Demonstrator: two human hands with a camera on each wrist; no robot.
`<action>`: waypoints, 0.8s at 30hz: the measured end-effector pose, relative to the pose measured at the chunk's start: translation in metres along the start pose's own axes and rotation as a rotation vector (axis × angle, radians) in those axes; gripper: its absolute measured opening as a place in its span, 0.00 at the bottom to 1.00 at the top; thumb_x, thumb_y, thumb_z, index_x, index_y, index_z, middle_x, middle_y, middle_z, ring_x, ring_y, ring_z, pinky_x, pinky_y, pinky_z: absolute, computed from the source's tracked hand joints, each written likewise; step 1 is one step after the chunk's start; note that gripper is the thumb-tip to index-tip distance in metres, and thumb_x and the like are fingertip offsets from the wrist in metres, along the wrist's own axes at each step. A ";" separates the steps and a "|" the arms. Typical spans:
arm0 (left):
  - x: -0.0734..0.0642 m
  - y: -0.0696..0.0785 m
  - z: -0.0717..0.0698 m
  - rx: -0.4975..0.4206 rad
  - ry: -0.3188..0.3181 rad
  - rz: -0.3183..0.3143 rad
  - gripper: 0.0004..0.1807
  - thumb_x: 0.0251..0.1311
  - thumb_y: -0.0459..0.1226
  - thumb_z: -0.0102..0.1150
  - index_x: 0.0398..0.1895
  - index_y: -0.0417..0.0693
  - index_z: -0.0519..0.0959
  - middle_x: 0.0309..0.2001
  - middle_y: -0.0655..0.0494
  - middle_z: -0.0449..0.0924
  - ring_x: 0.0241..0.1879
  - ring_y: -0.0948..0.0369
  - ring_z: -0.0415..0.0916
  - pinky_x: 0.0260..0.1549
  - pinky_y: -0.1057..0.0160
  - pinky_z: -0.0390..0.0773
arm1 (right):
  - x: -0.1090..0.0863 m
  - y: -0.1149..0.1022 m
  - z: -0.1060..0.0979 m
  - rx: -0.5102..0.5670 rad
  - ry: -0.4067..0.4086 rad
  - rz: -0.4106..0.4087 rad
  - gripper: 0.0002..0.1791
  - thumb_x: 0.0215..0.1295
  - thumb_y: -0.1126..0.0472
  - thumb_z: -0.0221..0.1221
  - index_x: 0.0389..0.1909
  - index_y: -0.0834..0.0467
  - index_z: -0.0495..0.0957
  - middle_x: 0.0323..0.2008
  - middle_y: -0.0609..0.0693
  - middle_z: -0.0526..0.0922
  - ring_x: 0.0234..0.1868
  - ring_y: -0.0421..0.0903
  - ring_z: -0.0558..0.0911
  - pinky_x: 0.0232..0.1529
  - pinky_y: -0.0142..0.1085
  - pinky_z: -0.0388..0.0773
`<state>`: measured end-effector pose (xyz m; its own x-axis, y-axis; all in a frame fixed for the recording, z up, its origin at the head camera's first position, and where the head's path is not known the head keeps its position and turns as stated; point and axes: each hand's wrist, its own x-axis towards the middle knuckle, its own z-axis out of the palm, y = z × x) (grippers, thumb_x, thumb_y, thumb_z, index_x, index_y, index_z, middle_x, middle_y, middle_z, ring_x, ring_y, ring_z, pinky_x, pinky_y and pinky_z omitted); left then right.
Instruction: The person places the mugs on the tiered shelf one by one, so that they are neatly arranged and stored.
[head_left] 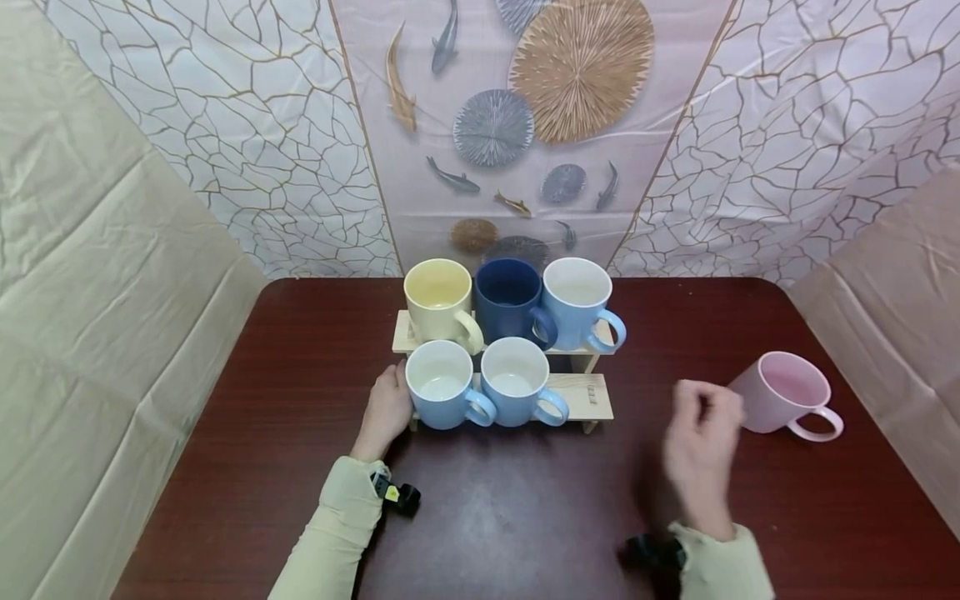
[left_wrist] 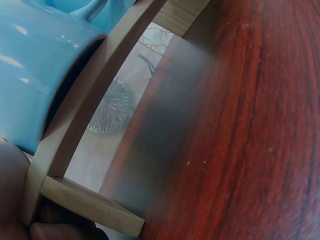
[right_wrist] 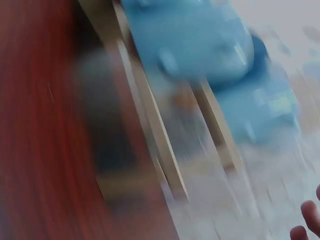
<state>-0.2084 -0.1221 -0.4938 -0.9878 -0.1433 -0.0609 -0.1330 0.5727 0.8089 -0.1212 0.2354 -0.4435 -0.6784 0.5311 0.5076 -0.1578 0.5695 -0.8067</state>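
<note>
A two-tier wooden mug rack (head_left: 588, 398) stands on the table. On its lower tier are two light blue mugs (head_left: 441, 385), (head_left: 516, 382) with white insides. My left hand (head_left: 388, 404) grips the lower tier at its left end, beside the left blue mug; in the left wrist view the fingers (left_wrist: 55, 231) curl under the board. To the right of the rack my right hand (head_left: 702, 446), blurred, hangs over the table with loosely bent fingers and nothing in them. Just beyond its fingers a pink mug (head_left: 776, 393) stands, handle to the right.
The upper tier bears a pale yellow mug (head_left: 427, 312), a dark blue mug (head_left: 506, 308) and another light blue mug (head_left: 572, 312). A patterned cloth (head_left: 300, 150) hangs behind the dark red-brown table (head_left: 480, 517), with beige cloth at both sides.
</note>
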 end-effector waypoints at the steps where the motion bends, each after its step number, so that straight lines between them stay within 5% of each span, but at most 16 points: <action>1: 0.000 0.000 0.000 -0.003 -0.001 -0.003 0.25 0.78 0.46 0.30 0.30 0.40 0.72 0.24 0.45 0.73 0.31 0.50 0.76 0.34 0.51 0.75 | 0.007 0.006 -0.010 -0.026 0.055 0.027 0.10 0.70 0.66 0.52 0.39 0.72 0.74 0.35 0.36 0.66 0.43 0.34 0.63 0.50 0.34 0.56; 6: 0.001 0.000 -0.001 -0.009 -0.003 -0.010 0.24 0.78 0.45 0.31 0.29 0.41 0.72 0.23 0.46 0.72 0.29 0.51 0.75 0.32 0.52 0.74 | 0.035 0.041 -0.056 -0.093 0.305 0.208 0.03 0.68 0.62 0.53 0.39 0.54 0.75 0.38 0.31 0.60 0.48 0.30 0.59 0.54 0.30 0.54; 10: 0.000 0.000 0.000 -0.005 -0.007 -0.009 0.25 0.78 0.46 0.30 0.29 0.41 0.71 0.24 0.46 0.72 0.29 0.51 0.75 0.32 0.53 0.74 | 0.048 0.066 -0.084 -0.095 0.411 0.384 0.07 0.67 0.57 0.52 0.42 0.40 0.69 0.40 0.34 0.58 0.53 0.33 0.57 0.54 0.24 0.53; 15: 0.000 0.001 -0.001 0.003 0.003 -0.007 0.25 0.78 0.46 0.30 0.30 0.40 0.73 0.25 0.45 0.73 0.31 0.50 0.76 0.34 0.51 0.74 | 0.056 0.084 -0.098 -0.095 0.380 0.478 0.08 0.68 0.56 0.52 0.42 0.37 0.67 0.41 0.35 0.57 0.51 0.31 0.58 0.52 0.23 0.57; 24: 0.000 0.001 0.000 0.006 -0.001 -0.006 0.25 0.78 0.46 0.30 0.32 0.39 0.73 0.26 0.44 0.74 0.33 0.49 0.76 0.35 0.50 0.75 | 0.059 0.102 -0.094 -0.087 0.301 0.477 0.10 0.66 0.55 0.55 0.41 0.36 0.68 0.39 0.35 0.58 0.42 0.26 0.59 0.49 0.24 0.59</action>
<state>-0.2085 -0.1219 -0.4929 -0.9871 -0.1458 -0.0665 -0.1394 0.5766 0.8050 -0.1101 0.3839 -0.4670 -0.4236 0.8902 0.1673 0.1842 0.2655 -0.9464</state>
